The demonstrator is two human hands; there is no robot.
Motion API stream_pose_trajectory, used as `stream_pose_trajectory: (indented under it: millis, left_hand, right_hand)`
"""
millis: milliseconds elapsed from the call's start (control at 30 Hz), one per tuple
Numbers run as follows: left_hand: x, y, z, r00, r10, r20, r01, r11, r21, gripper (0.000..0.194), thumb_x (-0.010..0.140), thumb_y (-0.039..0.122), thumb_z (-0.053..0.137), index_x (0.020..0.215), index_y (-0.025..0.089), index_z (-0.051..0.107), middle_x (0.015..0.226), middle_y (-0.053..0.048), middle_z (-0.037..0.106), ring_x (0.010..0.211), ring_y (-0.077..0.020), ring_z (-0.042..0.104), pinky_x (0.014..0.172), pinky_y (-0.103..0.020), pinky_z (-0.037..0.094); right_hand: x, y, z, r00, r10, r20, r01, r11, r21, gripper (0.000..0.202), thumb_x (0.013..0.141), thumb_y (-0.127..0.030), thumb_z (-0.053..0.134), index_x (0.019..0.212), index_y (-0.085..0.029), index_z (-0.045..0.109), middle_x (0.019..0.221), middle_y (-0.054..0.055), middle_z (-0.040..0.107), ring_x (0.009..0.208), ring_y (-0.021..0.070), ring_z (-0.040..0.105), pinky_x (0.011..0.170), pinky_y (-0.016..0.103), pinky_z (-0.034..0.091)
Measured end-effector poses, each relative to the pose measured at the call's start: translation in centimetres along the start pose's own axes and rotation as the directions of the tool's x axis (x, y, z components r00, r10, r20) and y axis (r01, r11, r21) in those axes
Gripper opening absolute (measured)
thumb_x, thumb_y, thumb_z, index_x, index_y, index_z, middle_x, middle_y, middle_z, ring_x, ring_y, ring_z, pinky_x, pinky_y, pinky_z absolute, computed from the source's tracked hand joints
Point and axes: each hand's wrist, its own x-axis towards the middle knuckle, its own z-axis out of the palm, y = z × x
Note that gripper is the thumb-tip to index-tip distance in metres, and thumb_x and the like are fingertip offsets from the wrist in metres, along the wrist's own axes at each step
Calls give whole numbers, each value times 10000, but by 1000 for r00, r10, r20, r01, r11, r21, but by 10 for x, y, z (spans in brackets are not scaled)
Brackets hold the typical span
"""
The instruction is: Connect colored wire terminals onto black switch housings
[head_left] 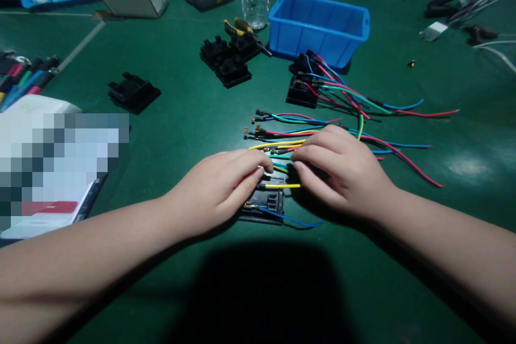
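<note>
The left hand [226, 185] partly hides a flat black plastic panel [263, 195] with moulded slots on the green tabletop [173, 134]. The right hand [342, 166] covers stretches of slender, multicoloured insulated wires [290, 133] beyond it. Both hands' fingers curl inward; whether either grips anything cannot be told.

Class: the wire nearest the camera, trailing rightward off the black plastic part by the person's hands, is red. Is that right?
Not quite: the head view shows that wire is blue. It does trail rightward off the black plastic part, by the left hand and right hand.
</note>
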Motion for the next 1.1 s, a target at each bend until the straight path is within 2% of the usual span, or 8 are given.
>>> stream_pose_trajectory:
  millis: [133,400,733,900,1000,1100]
  left_hand:
    - [-2,-2,0,999,40,15,-40,999,9,223,1020,216,363,1053,185,582,974,1,691,852,-147,633,754,-250,426]
    - [-3,-2,1,998,42,49,-43,999,18,241,1023,224,355,1056,191,591,975,-4,700,847,-159,634,748,-273,416]
    - [-1,-1,-1,997,3,80,-3,1000,-2,280,1015,243,348,1060,198,621,985,-23,720,883,-179,649,780,-296,430]
    - [-2,0,-1,997,15,74,-16,1000,15,277,1016,241,346,1017,187,617,940,-21,710,842,-178,644,737,-295,427]
    - [-2,2,-2,999,-31,-7,32,999,12,215,999,247,396,1012,182,601,933,-19,685,833,-170,630,731,-283,436]
    - [-2,2,-2,970,-187,-152,194,981,27,170,968,242,440,1036,171,579,887,-22,624,813,-174,593,734,-290,442]
  right_hand:
    - [0,2,4,995,84,58,-85,996,14,239,961,-257,476,958,-149,690,1059,131,690,992,275,597,855,449,453]
    - [-2,0,6,984,166,68,-165,986,-21,254,957,-265,462,977,-160,692,1264,156,633,1171,319,554,953,492,409]
    - [0,1,5,987,130,97,-135,990,46,225,961,-238,457,916,-171,666,1043,121,698,970,267,586,849,444,422]
    - [0,1,4,985,133,109,-135,991,5,218,946,-236,469,869,-173,663,996,110,683,908,257,559,800,430,404]
    - [0,1,5,984,138,114,-138,990,-9,226,946,-241,466,875,-165,666,991,109,672,896,255,550,787,426,400]
    - [0,1,6,985,137,105,-140,990,14,218,951,-241,465,881,-166,658,1015,114,674,919,254,560,813,427,411]
